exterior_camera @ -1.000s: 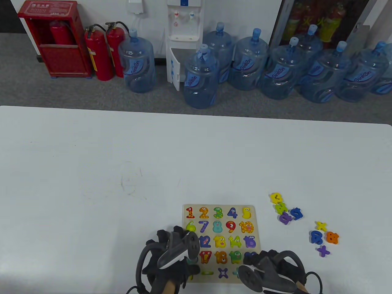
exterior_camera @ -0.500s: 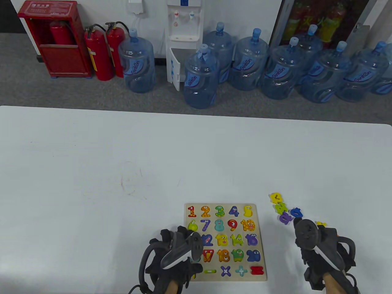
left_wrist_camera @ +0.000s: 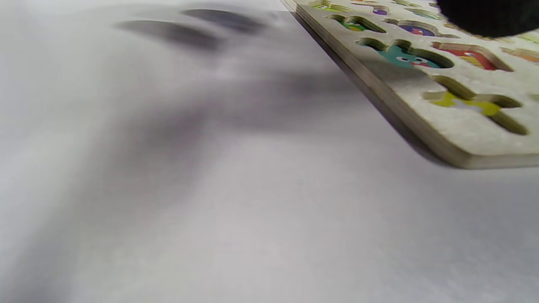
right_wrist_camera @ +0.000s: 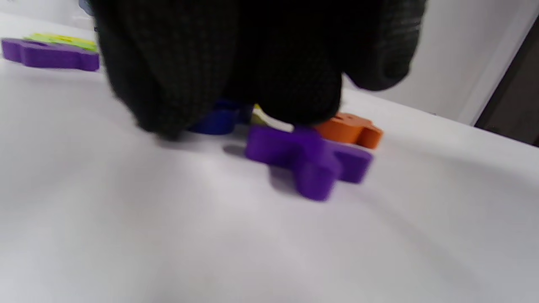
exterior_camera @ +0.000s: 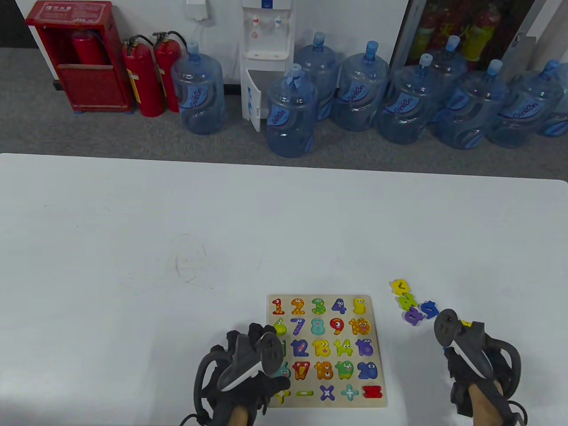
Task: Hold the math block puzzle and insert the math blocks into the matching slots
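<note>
While the square wooden number puzzle board (exterior_camera: 326, 350) lies flat near the table's front edge, we note our left hand (exterior_camera: 248, 372) resting on its left rim, steadying it. Our right hand (exterior_camera: 470, 355) hovers over the loose foam pieces to the right; its fingers (right_wrist_camera: 177, 75) curl down just behind the purple cross-shaped block (right_wrist_camera: 309, 162), nothing gripped yet. We judge the step as picking: pinch one piece, then carry it leftward. Open white tabletop (exterior_camera: 177, 248) lies between cluster and board.
</note>
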The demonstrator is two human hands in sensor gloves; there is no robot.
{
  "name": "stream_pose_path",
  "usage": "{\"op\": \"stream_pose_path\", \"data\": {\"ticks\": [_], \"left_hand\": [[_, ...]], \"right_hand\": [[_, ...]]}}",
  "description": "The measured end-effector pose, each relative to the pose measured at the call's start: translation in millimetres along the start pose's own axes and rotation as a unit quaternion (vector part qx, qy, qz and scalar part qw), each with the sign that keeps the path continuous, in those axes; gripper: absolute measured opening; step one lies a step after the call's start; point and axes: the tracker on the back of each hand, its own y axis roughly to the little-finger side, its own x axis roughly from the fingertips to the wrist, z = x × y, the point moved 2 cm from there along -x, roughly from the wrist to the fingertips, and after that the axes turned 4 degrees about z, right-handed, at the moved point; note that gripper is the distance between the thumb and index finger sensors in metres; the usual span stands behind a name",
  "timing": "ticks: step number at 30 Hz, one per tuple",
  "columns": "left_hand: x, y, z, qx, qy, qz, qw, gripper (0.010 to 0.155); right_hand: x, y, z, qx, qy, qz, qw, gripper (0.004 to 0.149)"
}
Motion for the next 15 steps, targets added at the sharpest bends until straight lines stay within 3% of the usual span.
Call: {"op": "stream_pose_path", "data": {"ticks": [10, 12, 15], "left_hand": [[1, 1, -1, -0.001, 0.002, -0.007, 1.000, 0.096], [1, 1, 0, 0.000, 0.005, -0.007, 1.000, 0.096], [1, 1, -1, -0.002, 0.002, -0.007, 1.000, 0.096]], "right_hand": [[15, -28, 17, -0.051, 0.028, 0.095, 0.994, 0.059], [20, -32, 21, -0.036, 0.025, 0.116, 0.992, 0.056], [27, -38, 20, 0.009, 0.018, 0.141, 0.990, 0.064]]}}
